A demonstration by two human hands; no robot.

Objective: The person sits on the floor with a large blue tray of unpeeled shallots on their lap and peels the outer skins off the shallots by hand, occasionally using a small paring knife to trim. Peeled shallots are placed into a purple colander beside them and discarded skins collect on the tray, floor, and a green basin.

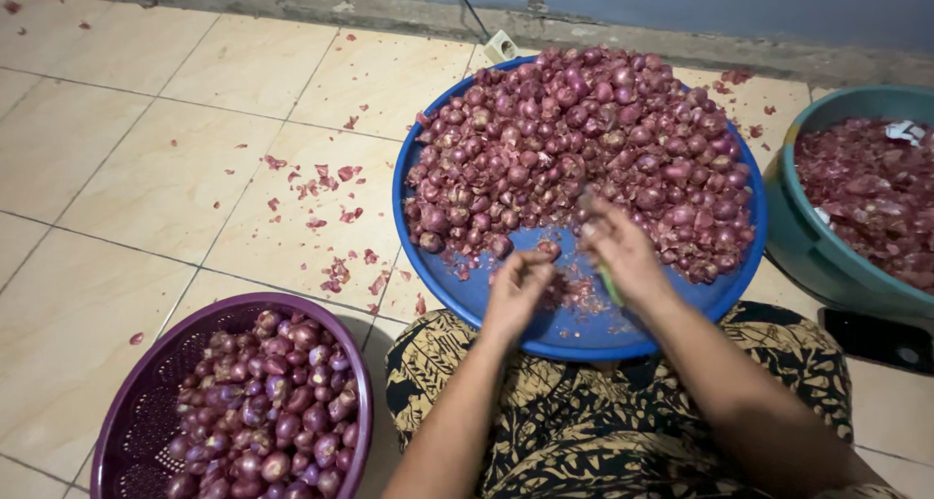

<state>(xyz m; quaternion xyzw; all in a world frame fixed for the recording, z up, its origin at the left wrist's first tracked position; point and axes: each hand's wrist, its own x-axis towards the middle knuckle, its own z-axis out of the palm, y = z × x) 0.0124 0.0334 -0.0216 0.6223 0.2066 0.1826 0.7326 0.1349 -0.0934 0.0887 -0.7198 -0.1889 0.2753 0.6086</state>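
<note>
Your fingers (530,264) of the left hand (516,290) pinch a small shallot (548,250) over the blue tray (584,336); your right hand (623,251) grips a green-handled knife (611,287). The blade sits close, so a slip could nick you. Peeled shallots fill the purple basket (146,402) near left; skins fill the teal tub (808,251) right.

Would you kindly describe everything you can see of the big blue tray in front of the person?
The blue tray is round, shallow and looks like plastic. It rests on the tiled floor against the person's patterned lap. Unpeeled shallots are heaped over its far half; the near part shows bare blue strewn with skin scraps. The left hand and right hand work over that near part.
</note>
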